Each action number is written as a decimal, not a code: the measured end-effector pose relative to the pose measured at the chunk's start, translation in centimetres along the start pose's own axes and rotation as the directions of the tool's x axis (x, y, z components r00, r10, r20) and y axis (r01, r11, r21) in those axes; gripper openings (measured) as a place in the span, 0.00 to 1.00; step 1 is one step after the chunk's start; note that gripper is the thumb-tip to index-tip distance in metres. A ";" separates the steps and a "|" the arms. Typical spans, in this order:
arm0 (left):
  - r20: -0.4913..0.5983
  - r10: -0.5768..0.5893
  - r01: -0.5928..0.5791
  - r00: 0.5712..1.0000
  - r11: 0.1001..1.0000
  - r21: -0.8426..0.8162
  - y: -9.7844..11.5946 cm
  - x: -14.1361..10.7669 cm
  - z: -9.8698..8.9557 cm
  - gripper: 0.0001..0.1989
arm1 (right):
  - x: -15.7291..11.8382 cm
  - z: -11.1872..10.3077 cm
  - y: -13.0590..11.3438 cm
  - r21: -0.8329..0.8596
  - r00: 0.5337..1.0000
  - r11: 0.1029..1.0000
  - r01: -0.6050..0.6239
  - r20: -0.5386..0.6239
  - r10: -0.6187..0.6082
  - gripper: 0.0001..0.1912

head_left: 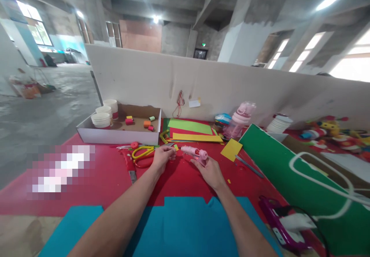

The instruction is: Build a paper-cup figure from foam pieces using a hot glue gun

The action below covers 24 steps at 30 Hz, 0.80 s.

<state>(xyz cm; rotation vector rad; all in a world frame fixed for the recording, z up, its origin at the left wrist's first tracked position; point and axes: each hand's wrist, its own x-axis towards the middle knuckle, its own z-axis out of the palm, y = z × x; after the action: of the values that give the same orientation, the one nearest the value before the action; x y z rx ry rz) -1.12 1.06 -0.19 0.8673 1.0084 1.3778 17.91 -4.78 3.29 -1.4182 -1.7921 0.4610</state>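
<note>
My right hand (210, 172) is wrapped round a pink hot glue gun (194, 153), whose nozzle end points left. Facing that nozzle, my left hand (163, 157) is closed in a pinch on a small yellow-green paper piece (176, 147). Yellow-handled scissors (142, 153) lie just left of my left hand. Beside them is a red-handled utility knife (130, 164). A yellow paper square (231, 150) and a grey-blue stick (249, 166) rest to the right of the glue gun.
An open white box (118, 136) holds paper cups and several small coloured rolls. Coloured paper sheets (189, 126) and a pink bottle (239, 119) stand at the back. On the right are a green board (277, 176), a purple power strip (285, 224) and a white cable (320, 164).
</note>
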 end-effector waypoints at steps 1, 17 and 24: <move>-0.002 -0.003 0.003 1.000 1.000 0.002 0.0 0.0 0.0 0.15 | 0.0 0.0 0.1 -0.006 1.000 1.000 0.001 0.006 -0.001 0.21; 0.012 -0.014 0.014 1.000 1.000 0.017 0.1 0.0 0.1 0.15 | -0.1 0.5 0.2 -0.097 1.000 0.995 0.007 -0.005 -0.007 0.19; 0.022 -0.023 0.022 1.000 1.000 0.013 0.1 0.0 0.0 0.14 | -0.1 0.7 0.6 -0.119 1.000 0.993 0.006 -0.009 -0.007 0.20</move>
<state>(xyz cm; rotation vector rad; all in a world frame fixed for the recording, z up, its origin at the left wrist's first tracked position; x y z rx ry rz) -1.16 1.08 -0.14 0.8762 1.0086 1.3415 17.79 -4.61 2.44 -1.4922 -1.8424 0.3483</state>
